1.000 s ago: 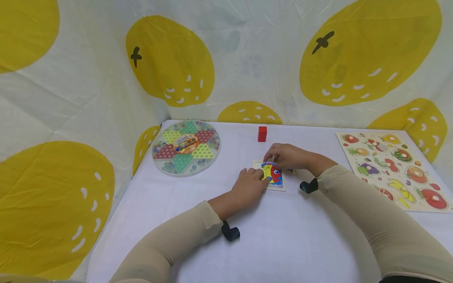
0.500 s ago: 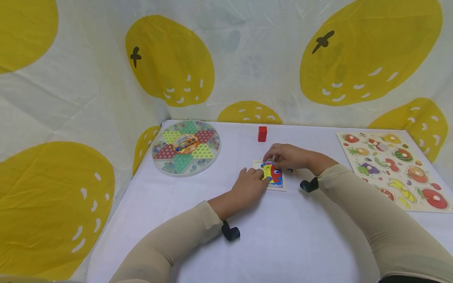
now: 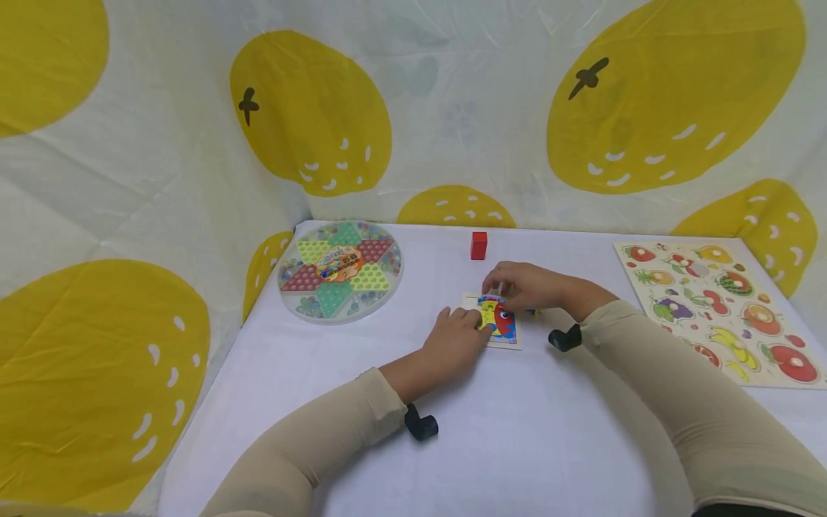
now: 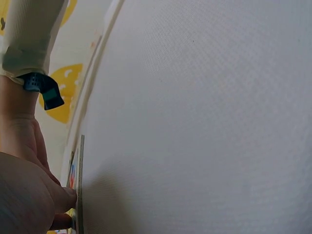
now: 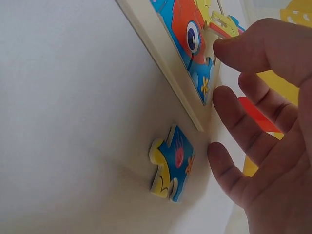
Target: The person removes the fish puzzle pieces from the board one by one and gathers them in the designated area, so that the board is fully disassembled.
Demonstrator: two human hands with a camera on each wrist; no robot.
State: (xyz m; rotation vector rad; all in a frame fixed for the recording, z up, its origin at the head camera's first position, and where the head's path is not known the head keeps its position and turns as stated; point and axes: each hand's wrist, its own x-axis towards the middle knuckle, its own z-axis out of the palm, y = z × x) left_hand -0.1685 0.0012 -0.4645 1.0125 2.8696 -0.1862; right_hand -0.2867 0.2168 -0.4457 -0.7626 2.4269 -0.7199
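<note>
A small fish jigsaw board (image 3: 508, 343) lies on the white table, its picture yellow, red and blue. My left hand (image 3: 450, 348) rests on its left part, thumb and fingertips pressing the picture; in the left wrist view these tips touch the board's face (image 4: 73, 183). Over the far edge, my right hand (image 3: 525, 285) pinches a yellow jigsaw piece (image 5: 225, 25), which tilts above the board beside the thumb. Its index finger is largely hidden in the right wrist view. A loose blue-and-yellow jigsaw piece (image 5: 178, 158) lies on the table beside the board, under the right hand.
Behind the board stands a red block (image 3: 478, 245). A round Chinese checkers board (image 3: 340, 269) with marbles lies at the back left. At the right is a wooden fruit puzzle (image 3: 720, 312). A fruit-patterned curtain (image 3: 452, 108) closes off the back and sides.
Almost nothing moves. Both hands keep their places at the board, with only a very slight shift of the right hand's fingers at the far edge.
</note>
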